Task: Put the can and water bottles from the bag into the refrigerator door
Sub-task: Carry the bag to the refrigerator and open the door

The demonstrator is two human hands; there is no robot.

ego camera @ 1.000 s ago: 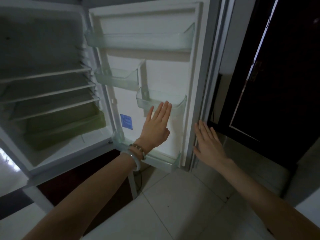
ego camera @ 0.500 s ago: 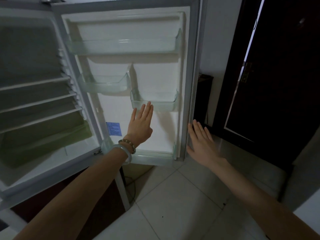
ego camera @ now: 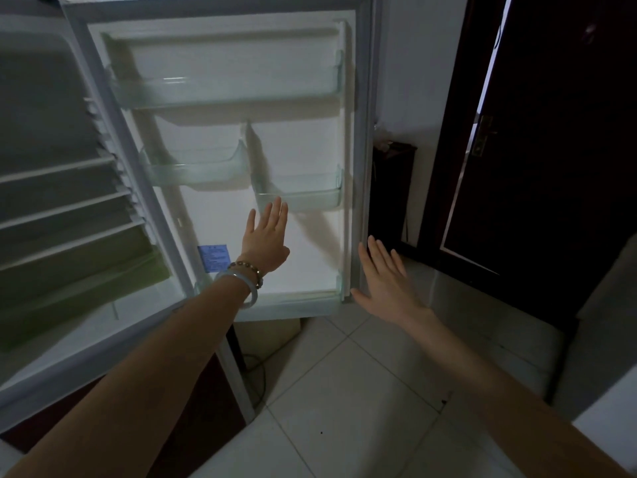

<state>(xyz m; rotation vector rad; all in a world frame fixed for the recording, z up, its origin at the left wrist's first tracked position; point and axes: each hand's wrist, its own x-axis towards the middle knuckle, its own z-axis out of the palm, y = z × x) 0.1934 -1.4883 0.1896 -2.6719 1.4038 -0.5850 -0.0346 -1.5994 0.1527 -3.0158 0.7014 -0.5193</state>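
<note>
A: Item one, largest: refrigerator door (ego camera: 303, 146), swung fully open, inner face to camera. Cabinet shelves (ego camera: 62, 201) at left, bare.

B: Door fittings?

A: Top door bin (ego camera: 224, 88), full width; left middle bin (ego camera: 196, 170); right middle bin (ego camera: 303, 194); bottom rail (ego camera: 296, 298). All look bare.

B: Hands?

A: Left hand (ego camera: 265, 239), flat, fingers spread, holding nothing, just below the right middle bin. Right hand (ego camera: 386, 281), likewise flat and holding nothing, beside the door's outer edge; contact cannot be told.

B: Can, bottles, bag?

A: None in view.

B: Step?

A: Judged: door opened, loading not begun. Next calls for turning to find the bag and taking the first item.
</note>
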